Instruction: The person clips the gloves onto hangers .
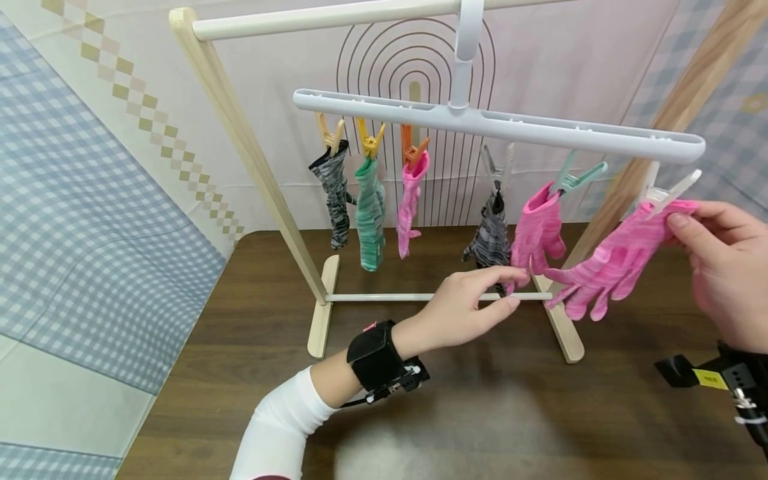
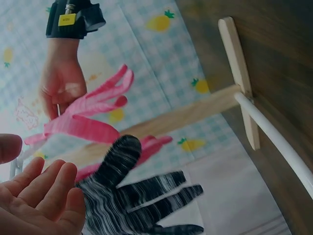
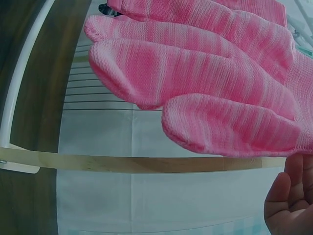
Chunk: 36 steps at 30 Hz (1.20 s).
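At the right end of the hanger, my right hand (image 1: 729, 267) pinches the cuff corner of a pink striped glove (image 1: 627, 257) between thumb and fingers. A white clothespin (image 1: 660, 193) sits on that same cuff. My left hand (image 1: 459, 310) reaches across with fingers extended, its fingertips by a second pink glove (image 1: 539, 223), which hangs from a mint clothespin (image 1: 577, 179). Just left of it hangs a black-and-grey glove (image 1: 492, 233) under a clear clothespin (image 1: 493, 163). In the left wrist view, nothing lies within my left fingers (image 2: 54, 193).
A pale hanger (image 1: 498, 122) hangs from a wooden rack (image 1: 252, 160). On its left half, clothespins hold a black-and-grey glove (image 1: 335, 193), a green one (image 1: 370, 213) and a pink one (image 1: 409, 200). The rack's low white crossbar (image 1: 384, 298) runs above the brown tabletop (image 1: 240, 373).
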### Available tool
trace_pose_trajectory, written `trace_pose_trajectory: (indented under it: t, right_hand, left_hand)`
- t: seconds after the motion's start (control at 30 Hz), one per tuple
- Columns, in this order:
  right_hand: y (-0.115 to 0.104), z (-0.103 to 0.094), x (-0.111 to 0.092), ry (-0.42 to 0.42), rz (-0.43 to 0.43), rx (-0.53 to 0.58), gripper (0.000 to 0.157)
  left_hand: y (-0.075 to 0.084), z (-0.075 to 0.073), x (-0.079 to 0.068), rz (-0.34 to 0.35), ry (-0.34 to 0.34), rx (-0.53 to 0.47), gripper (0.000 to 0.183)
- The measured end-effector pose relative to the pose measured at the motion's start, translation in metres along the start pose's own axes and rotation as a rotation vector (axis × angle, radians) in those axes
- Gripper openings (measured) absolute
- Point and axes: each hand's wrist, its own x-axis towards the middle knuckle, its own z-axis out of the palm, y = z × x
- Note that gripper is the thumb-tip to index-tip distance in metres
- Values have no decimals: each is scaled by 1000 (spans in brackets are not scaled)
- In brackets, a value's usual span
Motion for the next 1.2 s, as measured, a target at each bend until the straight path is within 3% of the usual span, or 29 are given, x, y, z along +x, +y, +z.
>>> trace_pose_trajectory:
  t: [0.43, 0.67, 0.97, 1.2]
  right_hand:
    - [1, 3, 9, 31, 9, 68, 18]
    - [3, 4, 11, 60, 9, -8, 20]
    - [8, 1, 8, 21, -4, -53, 16]
    - [6, 3, 2, 90, 0, -117, 20]
  left_hand:
    - [-16, -12, -15, -67, 53, 50, 34]
    - [-21, -19, -21, -108, 45, 75, 35]
    - [-28, -24, -27, -123, 57, 122, 34]
    - [-34, -27, -34, -111, 83, 147, 33]
